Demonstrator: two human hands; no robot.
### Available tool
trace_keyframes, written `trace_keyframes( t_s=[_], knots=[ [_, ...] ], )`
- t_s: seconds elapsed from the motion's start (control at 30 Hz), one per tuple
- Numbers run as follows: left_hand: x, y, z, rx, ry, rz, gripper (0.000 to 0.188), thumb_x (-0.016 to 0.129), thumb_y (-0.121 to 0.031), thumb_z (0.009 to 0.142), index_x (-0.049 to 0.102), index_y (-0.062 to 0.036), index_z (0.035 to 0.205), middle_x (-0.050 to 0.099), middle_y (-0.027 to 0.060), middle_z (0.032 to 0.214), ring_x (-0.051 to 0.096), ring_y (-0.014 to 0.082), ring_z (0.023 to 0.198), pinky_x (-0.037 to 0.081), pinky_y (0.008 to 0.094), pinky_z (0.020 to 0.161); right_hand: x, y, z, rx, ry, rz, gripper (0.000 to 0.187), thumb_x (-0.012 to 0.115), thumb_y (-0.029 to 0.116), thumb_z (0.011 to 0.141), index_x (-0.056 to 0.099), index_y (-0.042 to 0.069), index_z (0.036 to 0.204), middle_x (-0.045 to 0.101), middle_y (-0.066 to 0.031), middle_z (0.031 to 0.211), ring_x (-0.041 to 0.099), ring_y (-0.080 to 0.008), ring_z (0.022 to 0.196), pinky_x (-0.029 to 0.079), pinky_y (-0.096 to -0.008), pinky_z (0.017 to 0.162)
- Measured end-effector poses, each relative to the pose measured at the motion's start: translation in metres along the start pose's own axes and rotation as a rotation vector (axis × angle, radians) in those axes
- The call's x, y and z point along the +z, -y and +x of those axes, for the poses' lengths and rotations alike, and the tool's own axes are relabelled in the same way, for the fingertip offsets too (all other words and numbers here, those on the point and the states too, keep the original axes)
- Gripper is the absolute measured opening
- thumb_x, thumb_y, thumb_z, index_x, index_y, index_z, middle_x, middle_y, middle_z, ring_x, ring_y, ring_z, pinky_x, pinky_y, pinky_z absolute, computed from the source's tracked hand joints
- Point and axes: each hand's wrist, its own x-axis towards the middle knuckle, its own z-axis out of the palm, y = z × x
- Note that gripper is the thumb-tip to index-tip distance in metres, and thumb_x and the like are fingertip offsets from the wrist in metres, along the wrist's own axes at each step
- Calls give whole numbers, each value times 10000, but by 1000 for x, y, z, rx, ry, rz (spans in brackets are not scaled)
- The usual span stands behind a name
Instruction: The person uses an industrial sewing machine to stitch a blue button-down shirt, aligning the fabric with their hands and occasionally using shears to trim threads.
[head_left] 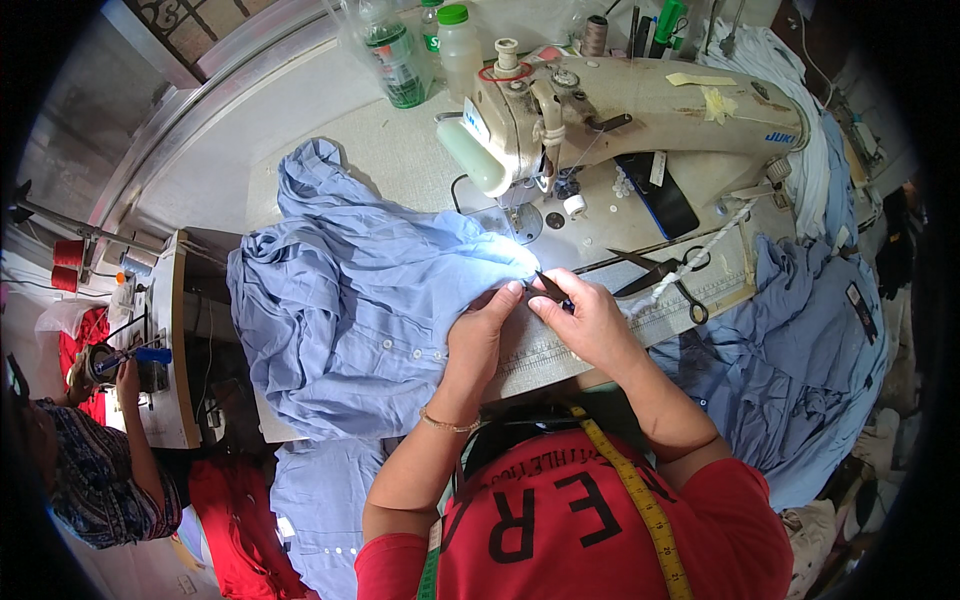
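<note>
Light-blue woven cloth, a button-front shirt (340, 290), spreads over the sewing table to the left of the fingers, its gathered edge running right up to them. The left hand (485, 322) has thumb and fingers pinched together on that edge, just beside the other hand. The right hand (588, 318) is closed around dark thread snips (552, 289), whose point reaches the brightly lit end of the cloth; whether the blades are parted or meeting is too small to tell.

Just beyond the fingertips stand the needle plate (520, 222) and the beige sewing machine (650, 100), its arm stretching away to the right. A dark smartphone (668, 205) lies beyond the right hand, with small clear buttons (622, 182) near its left edge. To the right of the right-hand fingers, black-handled scissors (652, 272) rest on the table, a white twisted cord (720, 232) crossing them. A printed ruler strip (530, 352) runs beneath and between the hands along the near edge. Farther right of the fingers hang more blue garments (770, 360); well to their left, a co-worker's hand (128, 385) is at another table.
</note>
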Motion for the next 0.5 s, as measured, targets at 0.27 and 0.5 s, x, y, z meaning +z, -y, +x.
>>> trace_keyframes(
  t_s=[0.27, 0.5],
  knots=[
    [1, -2, -1, -7, 11, 2, 234, 659, -185, 904, 660, -8, 1057, 655, 57, 1024, 583, 141, 947, 443, 276, 885, 1, 0, 0, 8, 2, 5, 270, 630, 249, 888, 597, 24, 1033, 663, -221, 871, 646, -404, 829, 500, -439, 674],
    [0, -1, 0, 8, 15, -12, 221, 658, -151, 900, 656, -9, 1069, 659, 59, 1026, 598, 145, 949, 460, 279, 879, 8, -4, -2, -18, -61, 30, 252, 629, 231, 898, 596, 26, 1040, 673, -205, 901, 654, -392, 832, 512, -424, 687]
  ],
)
